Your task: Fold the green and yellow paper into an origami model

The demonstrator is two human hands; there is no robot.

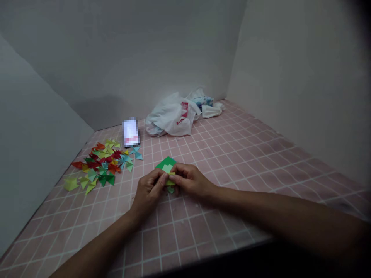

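Near the middle of the head view, my left hand point(148, 188) and my right hand point(193, 180) pinch a small piece of yellow paper point(171, 182) between thumbs and fingers. My fingers partly hide it, so its folds do not show clearly. Just behind the fingertips lie dark green paper point(168, 158) and light green paper point(167, 168), partly covered by my hands. Under the yellow piece a bit of green paper point(171, 189) peeks out; whether it is held or lies on the surface I cannot tell.
To the left spreads a pile of folded paper shapes point(107, 162) in red, orange, yellow, green and blue. Behind it a lit phone point(130, 132) stands upright. White plastic bags point(171, 116) rest by the back wall. The surface is a pink cloth with a white grid point(220, 154).
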